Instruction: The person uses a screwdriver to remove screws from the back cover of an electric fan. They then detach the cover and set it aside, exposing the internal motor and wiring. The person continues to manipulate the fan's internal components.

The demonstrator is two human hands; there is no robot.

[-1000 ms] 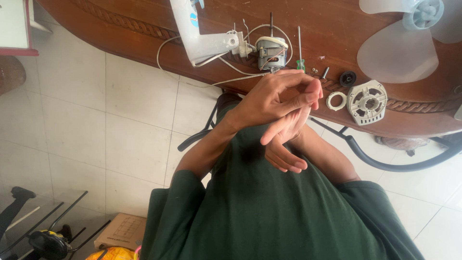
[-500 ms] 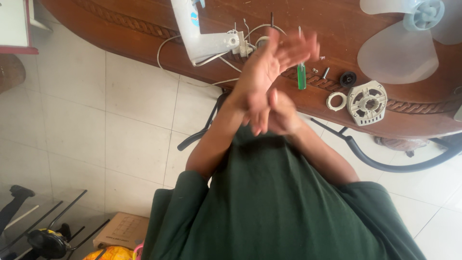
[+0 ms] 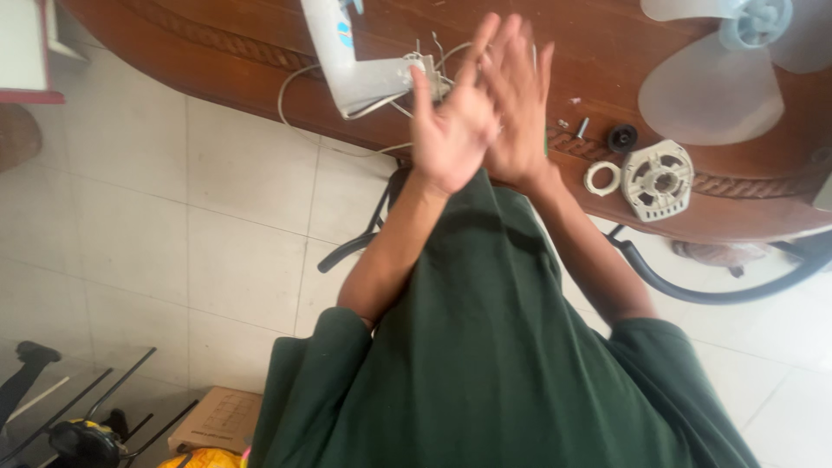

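Observation:
My left hand and my right hand are raised flat in front of me, fingers stretched out and overlapping, holding nothing. They hover over the edge of a brown wooden table and hide the fan motor and screwdriver lying there. A white fan neck piece with loose white wires sits just left of my hands. Right of them lie a white ring, a grey round motor cover, a black knob and small screws.
A translucent fan blade lies at the table's far right. A black chair frame curves under the table over white floor tiles. A cardboard box and black tools sit at the lower left.
Both hands came apart from a clasped rubbing pose near my chest and rose toward the table, fingers now spread flat. The camera view shifted slightly.

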